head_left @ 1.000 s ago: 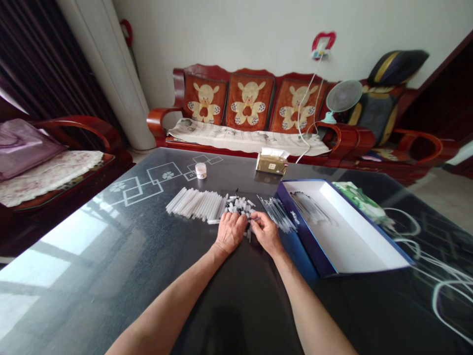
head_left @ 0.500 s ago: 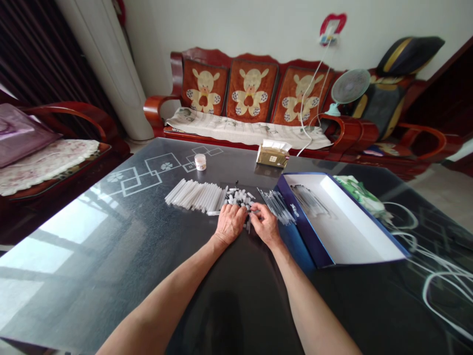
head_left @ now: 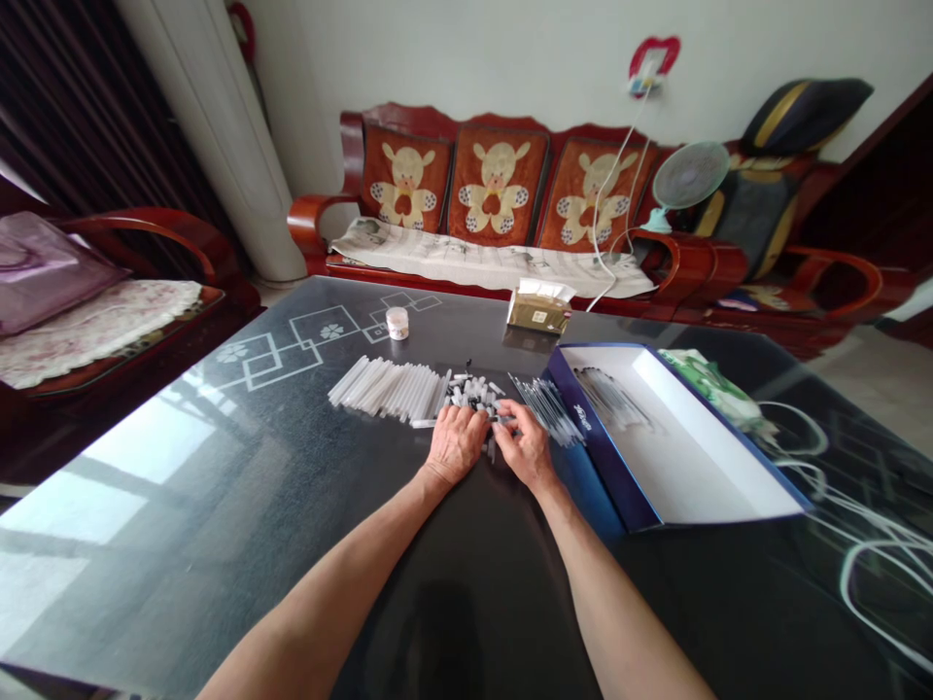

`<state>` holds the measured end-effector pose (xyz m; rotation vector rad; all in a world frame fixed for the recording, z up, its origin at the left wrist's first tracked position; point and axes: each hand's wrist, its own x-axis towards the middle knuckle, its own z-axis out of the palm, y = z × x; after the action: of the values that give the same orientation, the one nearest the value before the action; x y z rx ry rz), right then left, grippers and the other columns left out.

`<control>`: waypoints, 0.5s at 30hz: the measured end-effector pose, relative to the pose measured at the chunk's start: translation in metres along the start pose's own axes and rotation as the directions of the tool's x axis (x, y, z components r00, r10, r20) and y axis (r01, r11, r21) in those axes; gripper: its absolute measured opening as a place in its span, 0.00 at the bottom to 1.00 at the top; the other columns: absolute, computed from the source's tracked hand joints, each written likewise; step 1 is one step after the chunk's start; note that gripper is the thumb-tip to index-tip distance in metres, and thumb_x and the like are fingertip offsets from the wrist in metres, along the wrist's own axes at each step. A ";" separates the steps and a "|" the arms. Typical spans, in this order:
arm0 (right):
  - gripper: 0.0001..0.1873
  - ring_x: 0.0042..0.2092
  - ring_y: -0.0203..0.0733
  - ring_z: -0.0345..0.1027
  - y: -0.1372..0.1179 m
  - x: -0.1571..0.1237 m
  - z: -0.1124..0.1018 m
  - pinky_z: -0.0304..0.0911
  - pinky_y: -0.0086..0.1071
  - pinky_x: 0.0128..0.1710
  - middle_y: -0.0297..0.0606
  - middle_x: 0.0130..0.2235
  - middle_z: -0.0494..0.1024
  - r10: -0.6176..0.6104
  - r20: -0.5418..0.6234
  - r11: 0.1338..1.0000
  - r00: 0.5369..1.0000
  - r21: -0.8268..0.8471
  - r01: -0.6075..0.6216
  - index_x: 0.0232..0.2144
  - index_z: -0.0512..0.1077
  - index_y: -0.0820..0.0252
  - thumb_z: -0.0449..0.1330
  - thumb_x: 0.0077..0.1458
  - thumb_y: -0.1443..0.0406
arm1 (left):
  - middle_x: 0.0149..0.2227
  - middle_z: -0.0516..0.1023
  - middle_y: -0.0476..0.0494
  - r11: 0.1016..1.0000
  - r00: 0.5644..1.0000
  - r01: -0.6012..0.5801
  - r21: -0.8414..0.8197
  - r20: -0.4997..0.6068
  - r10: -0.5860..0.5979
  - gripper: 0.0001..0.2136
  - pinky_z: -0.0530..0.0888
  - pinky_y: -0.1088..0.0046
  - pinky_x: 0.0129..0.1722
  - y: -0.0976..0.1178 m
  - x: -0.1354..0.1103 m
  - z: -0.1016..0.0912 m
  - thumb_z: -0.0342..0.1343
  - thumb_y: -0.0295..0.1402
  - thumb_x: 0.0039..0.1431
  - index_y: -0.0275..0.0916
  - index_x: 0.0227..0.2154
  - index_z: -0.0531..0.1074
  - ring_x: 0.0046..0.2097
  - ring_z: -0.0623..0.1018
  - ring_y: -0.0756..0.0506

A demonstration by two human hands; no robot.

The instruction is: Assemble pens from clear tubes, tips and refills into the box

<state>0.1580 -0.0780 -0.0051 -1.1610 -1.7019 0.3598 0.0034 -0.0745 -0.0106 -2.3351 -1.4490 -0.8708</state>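
Observation:
My left hand (head_left: 456, 445) lies palm down at the near edge of a heap of small black-and-white plastic parts (head_left: 470, 392), its fingers on the heap. My right hand (head_left: 525, 447) is next to it, with the fingertips pinching a thin dark piece (head_left: 504, 418) over the heap's right side. To the left lies a row of white plastic tubes (head_left: 386, 389), side by side. To the right is a fan of thin clear rods with dark ends (head_left: 546, 410), partly behind my right hand.
The dark glass table (head_left: 219, 525) holds an open blue-and-white box (head_left: 660, 437) to the right, a small white jar (head_left: 397, 323) and a tissue packet (head_left: 539, 309) at the back. A wooden sofa (head_left: 496, 185) stands behind the table.
The whole view has shifted slightly as my head moved. My hands stay at the heap, with small finger movements. The tubes and rods lie as before.

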 end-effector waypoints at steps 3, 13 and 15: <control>0.09 0.33 0.38 0.70 0.000 0.001 -0.001 0.67 0.32 0.36 0.40 0.35 0.76 -0.023 -0.031 0.997 0.999 -0.073 0.021 0.37 0.73 0.59 0.55 0.58 0.64 | 0.31 0.73 0.44 1.000 1.000 -0.010 -0.006 -0.010 0.010 0.12 0.62 0.65 0.39 0.000 0.000 0.001 0.44 0.36 0.66 0.41 0.40 0.73 0.35 0.69 0.43; 0.14 0.31 0.36 0.70 -0.002 -0.002 0.001 0.68 0.31 0.33 0.41 0.40 0.77 0.006 -0.009 1.000 1.000 -0.006 -0.006 0.45 0.71 0.59 0.57 0.55 0.64 | 0.32 0.73 0.43 1.000 1.000 0.000 -0.003 0.022 0.000 0.13 0.63 0.65 0.40 -0.001 -0.002 0.002 0.44 0.37 0.66 0.41 0.40 0.73 0.36 0.70 0.43; 0.12 0.30 0.37 0.70 -0.002 -0.002 0.000 0.68 0.31 0.33 0.40 0.37 0.77 0.022 -0.032 0.999 0.999 -0.044 -0.024 0.42 0.72 0.59 0.56 0.57 0.62 | 0.32 0.72 0.43 1.000 1.000 -0.009 0.001 0.018 0.009 0.13 0.62 0.65 0.39 -0.001 -0.002 0.002 0.43 0.37 0.66 0.41 0.39 0.73 0.35 0.70 0.43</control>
<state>0.1568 -0.0808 -0.0052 -1.2131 -1.6780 0.3182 0.0029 -0.0747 -0.0134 -2.3530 -1.4443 -0.8487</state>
